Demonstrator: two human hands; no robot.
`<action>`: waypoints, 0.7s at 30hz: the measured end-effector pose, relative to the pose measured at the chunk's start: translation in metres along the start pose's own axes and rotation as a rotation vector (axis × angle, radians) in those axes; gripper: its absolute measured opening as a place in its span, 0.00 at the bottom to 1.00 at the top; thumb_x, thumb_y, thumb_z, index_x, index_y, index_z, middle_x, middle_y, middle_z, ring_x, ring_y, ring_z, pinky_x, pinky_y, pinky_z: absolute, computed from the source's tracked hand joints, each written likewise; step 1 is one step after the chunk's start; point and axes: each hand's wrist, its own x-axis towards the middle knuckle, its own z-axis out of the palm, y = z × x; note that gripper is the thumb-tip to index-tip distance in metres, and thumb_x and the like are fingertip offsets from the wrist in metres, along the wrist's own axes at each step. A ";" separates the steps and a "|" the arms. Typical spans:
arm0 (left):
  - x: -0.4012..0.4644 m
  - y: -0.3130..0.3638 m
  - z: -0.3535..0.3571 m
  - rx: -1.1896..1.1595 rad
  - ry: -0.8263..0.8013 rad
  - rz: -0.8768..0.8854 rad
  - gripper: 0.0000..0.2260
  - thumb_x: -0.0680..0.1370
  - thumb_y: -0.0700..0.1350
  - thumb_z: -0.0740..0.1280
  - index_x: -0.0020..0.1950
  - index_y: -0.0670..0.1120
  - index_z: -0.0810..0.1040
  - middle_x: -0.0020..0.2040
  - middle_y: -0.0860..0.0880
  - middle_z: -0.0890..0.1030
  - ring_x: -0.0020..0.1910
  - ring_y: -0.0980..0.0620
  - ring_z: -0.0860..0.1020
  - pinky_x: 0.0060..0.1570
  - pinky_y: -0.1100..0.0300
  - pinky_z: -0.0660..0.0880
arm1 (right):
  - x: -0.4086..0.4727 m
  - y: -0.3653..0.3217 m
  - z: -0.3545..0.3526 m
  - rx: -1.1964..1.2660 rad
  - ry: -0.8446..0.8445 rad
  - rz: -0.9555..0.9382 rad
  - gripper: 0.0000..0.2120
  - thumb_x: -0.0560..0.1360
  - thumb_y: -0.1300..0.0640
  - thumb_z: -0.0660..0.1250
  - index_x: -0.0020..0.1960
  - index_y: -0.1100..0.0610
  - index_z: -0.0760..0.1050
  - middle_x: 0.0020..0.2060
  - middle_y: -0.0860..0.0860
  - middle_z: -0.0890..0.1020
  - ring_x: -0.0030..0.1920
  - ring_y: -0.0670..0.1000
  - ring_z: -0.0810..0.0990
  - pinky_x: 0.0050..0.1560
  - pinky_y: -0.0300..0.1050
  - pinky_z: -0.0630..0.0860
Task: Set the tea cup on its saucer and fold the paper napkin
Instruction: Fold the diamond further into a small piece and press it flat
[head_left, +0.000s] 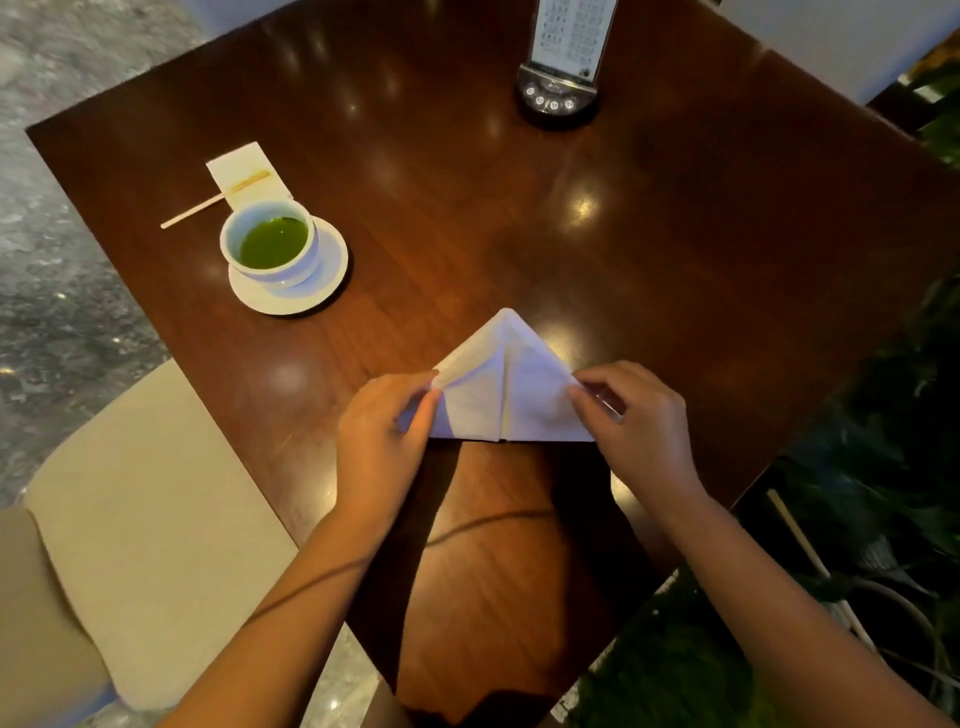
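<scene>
Near the front edge of the dark wooden table (675, 234), both hands are pinched on a white paper napkin (514, 384) that lies flat on the wood, folded into a triangle with its point aimed away from the person and a raised crease running down its middle. On the napkin's left corner, the left hand (382, 431) grips the paper between thumb and fingers, lifting a flap slightly. At the right corner, the right hand (636, 415) nips the edge between thumb and forefinger. The two hands sit apart, one on each side of the triangle, with bare forearms reaching in from below. Farther off, toward the table's left side and well apart from the napkin, a white tea cup (270, 241) holding green tea stands upright on its white saucer (317, 291). Just behind the cup lies a small white paper card (244, 166), with a thin wooden stick (208, 203) resting partly on it. Close to the table's far edge stands a dark-based menu holder (558, 88). Left of the table is a beige cushioned seat (145, 519).
</scene>
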 end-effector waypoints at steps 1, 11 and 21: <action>0.007 0.000 0.004 0.010 -0.004 -0.021 0.09 0.74 0.42 0.66 0.50 0.44 0.83 0.46 0.49 0.83 0.46 0.54 0.77 0.49 0.65 0.70 | 0.008 0.000 0.004 -0.003 -0.003 0.050 0.01 0.71 0.63 0.70 0.43 0.60 0.80 0.36 0.45 0.78 0.38 0.46 0.76 0.38 0.39 0.73; 0.036 -0.017 0.044 0.147 -0.091 -0.066 0.10 0.75 0.43 0.63 0.49 0.42 0.82 0.43 0.44 0.82 0.43 0.47 0.77 0.43 0.58 0.67 | 0.037 0.031 0.040 -0.182 -0.138 0.324 0.06 0.75 0.56 0.64 0.44 0.57 0.77 0.41 0.49 0.79 0.45 0.49 0.74 0.40 0.44 0.71; 0.037 -0.030 0.057 0.232 -0.109 -0.145 0.06 0.78 0.40 0.64 0.49 0.42 0.80 0.46 0.46 0.79 0.47 0.52 0.72 0.43 0.69 0.62 | 0.041 0.042 0.057 -0.347 -0.042 0.154 0.05 0.73 0.58 0.68 0.41 0.59 0.75 0.35 0.53 0.79 0.36 0.51 0.73 0.33 0.42 0.66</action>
